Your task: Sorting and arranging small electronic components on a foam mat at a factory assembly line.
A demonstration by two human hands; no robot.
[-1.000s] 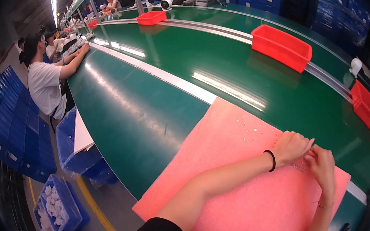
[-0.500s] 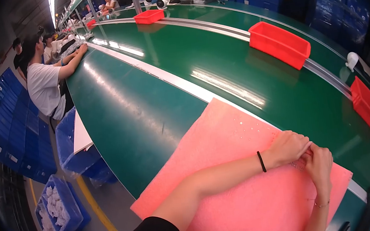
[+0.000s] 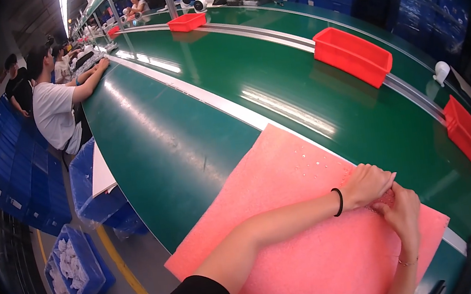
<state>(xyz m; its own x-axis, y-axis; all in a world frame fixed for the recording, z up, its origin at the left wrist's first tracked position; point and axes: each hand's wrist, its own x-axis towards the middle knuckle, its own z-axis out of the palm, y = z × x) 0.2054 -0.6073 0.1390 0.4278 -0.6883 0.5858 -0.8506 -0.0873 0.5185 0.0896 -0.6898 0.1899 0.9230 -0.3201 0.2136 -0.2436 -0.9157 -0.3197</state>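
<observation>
A pink foam sheet [image 3: 289, 199] lies under both my hands. At its far right edge my left hand [image 3: 367, 183] is closed, fingers bent down and pressed together; what it holds, if anything, is hidden. My right hand [image 3: 403, 211] is right beside it, thumb and forefinger apart over a cluster of tiny shiny pieces [image 3: 384, 199]. More small clear pieces [image 3: 307, 158] lie scattered on the foam, beyond my left wrist. They are too small to name.
A green conveyor belt [image 3: 207, 62] runs past the worktable [image 3: 158, 139]. Red bins [image 3: 352, 61] stand along the far rail, another red bin [image 3: 464, 130] at right. Blue crates [image 3: 91, 194] sit on the floor at left. A co-worker in a white shirt [image 3: 57, 107] works farther up.
My right thumb and forefinger have come apart from my left fingers, the thumb dropping to the tiny pieces. My left hand has barely shifted. A person at far left has moved more into view.
</observation>
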